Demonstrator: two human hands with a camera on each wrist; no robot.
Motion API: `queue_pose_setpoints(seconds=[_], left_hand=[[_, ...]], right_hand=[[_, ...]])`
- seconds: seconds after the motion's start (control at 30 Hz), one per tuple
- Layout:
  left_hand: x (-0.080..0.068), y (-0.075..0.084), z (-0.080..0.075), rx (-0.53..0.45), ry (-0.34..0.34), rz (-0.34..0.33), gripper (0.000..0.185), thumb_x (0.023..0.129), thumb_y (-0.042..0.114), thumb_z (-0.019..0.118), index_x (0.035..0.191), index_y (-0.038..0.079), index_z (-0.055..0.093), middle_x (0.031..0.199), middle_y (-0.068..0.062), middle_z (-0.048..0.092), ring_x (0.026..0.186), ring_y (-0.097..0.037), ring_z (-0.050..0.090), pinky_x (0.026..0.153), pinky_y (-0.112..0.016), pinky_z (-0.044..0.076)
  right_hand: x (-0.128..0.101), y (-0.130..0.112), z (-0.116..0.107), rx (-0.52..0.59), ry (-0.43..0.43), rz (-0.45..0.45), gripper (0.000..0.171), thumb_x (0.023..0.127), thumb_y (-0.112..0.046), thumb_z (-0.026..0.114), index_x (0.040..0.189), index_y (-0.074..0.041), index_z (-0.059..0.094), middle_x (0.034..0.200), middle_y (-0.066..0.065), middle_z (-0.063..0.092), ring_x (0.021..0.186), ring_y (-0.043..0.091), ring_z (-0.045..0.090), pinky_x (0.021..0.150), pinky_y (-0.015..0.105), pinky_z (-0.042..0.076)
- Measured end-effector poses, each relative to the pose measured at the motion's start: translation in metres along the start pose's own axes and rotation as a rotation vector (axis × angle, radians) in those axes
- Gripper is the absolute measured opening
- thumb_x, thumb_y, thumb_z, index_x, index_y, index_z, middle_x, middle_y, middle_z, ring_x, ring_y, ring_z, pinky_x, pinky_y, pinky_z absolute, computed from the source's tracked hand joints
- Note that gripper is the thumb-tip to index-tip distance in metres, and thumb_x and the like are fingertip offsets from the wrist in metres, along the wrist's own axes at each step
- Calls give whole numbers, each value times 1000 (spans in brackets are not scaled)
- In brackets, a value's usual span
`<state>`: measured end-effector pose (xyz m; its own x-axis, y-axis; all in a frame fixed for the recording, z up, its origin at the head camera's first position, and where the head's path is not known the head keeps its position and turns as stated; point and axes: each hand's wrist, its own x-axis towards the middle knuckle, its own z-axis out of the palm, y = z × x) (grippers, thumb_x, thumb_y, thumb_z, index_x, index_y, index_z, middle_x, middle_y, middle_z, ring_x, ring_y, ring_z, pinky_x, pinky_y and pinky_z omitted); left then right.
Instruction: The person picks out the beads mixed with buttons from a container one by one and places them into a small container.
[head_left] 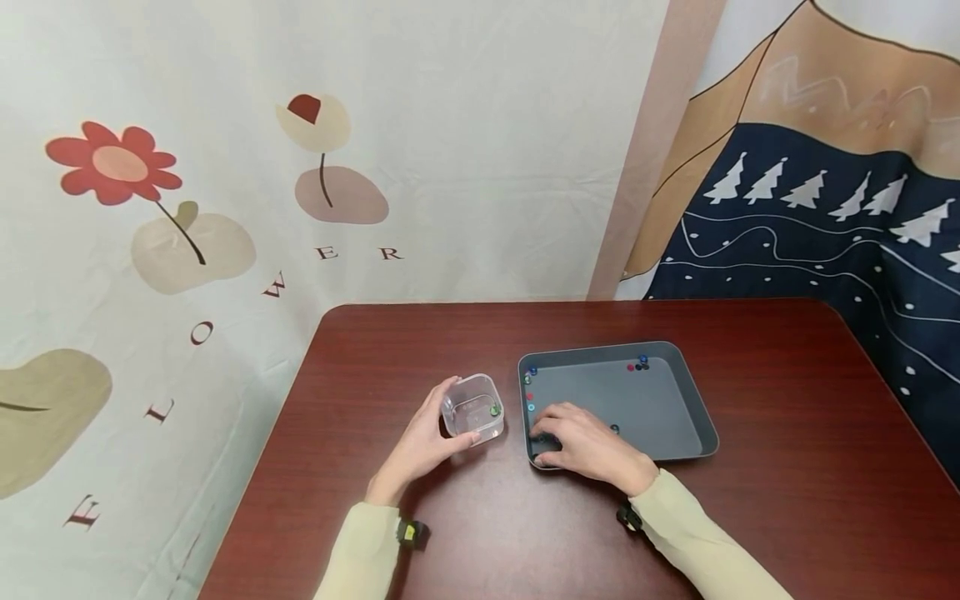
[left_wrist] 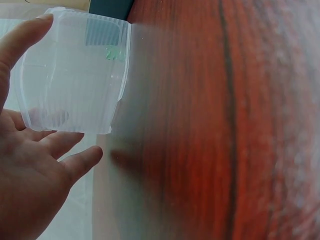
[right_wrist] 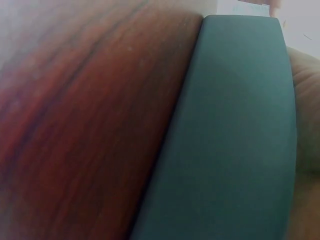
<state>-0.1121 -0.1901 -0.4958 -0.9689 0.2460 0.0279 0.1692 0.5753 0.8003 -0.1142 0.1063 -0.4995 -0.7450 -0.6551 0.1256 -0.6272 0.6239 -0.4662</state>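
Clear plastic box (head_left: pixel 473 407) in left hand's (head_left: pixel 422 442) curled fingers; right hand (head_left: pixel 588 442) flat-fingered, covering beads in grey tray (head_left: pixel 693 400).

A dark reddish wooden desk (head_left: pixel 750 500) with rounded corners carries it all. Near its middle sits a clear plastic box (head_left: pixel 472 408), and just beside it at three o'clock lies a grey tray (head_left: pixel 675 400). Both rest flat on the wood, close together but apart.

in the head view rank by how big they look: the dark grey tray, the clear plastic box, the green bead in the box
1. Dark grey rectangular tray, plainly the largest.
2. Clear square plastic box, held by the left hand.
3. Small green bead inside the box, smallest by far.
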Motion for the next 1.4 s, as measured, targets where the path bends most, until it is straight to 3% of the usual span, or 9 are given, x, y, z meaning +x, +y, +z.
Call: queue_pose_setpoints(seconds=[0.53,0.9,1.4], left_hand=[[0,0,0,11,0,8,97,80,34,89,158,11,36,150,-12,49,129,-31,53,109,-55,40],[-1,0,1,19,2,3,96,80,33,89,158,13,37,150,-12,50,129,-31,54,109,-54,40],[-1,-1,-1,8,3,11,95,79,33,90,156,13,38,147,-13,51,127,-32,54,108,-55,41]], right_hand=[[4,1,1,-46,-30,-46,11,85,-25,87,90,-22,78,104,-3,63,95,18,55,82,36,48],[0,1,-3,-3,9,-23,10,91,-25,82,99,-21,78,105,-5,63,97,15,58,84,35,51],[2,-16,-30,81,295,-37,12,92,-18,80,103,-19,75,107,-7,65,98,11,63,82,34,54]])
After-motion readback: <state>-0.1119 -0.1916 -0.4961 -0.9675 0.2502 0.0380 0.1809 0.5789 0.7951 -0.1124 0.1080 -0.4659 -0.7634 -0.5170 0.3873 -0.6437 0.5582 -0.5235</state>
